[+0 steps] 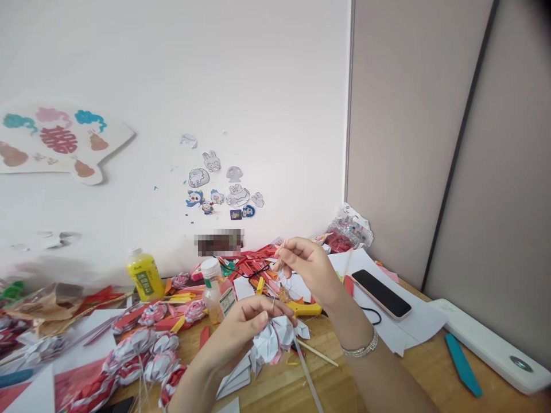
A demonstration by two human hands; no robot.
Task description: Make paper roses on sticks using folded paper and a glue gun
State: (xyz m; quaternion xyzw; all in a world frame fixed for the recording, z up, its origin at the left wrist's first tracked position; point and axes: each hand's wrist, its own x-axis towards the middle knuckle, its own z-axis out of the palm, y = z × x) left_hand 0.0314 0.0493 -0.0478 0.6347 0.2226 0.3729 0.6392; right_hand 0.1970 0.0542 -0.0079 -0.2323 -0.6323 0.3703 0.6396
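Thread (281, 265) is pinched between closed fingers (298, 244) of my right hand (310, 269) near folded white paper (279, 334) gripped by my left hand (241, 328) over the tabletop (443, 381), apparently a stringing step whose next move calls for even tension.

Single head cam, 1st-person POV: sits above & behind the wearer's L hand (245, 324) and R hand (307, 264), facing fwd, tipped a bit dn. Hands reach in from btm edge, close to lens, just below ctr. Wooden tabletop (430, 357) runs obliquely across lower part; white wall (267, 69) behind it is farther off, roughly face-on. Grey panel (400, 115) angles in at R. Wide FOV, w/ dark corner top R; pic squashed vert. by a qtr.
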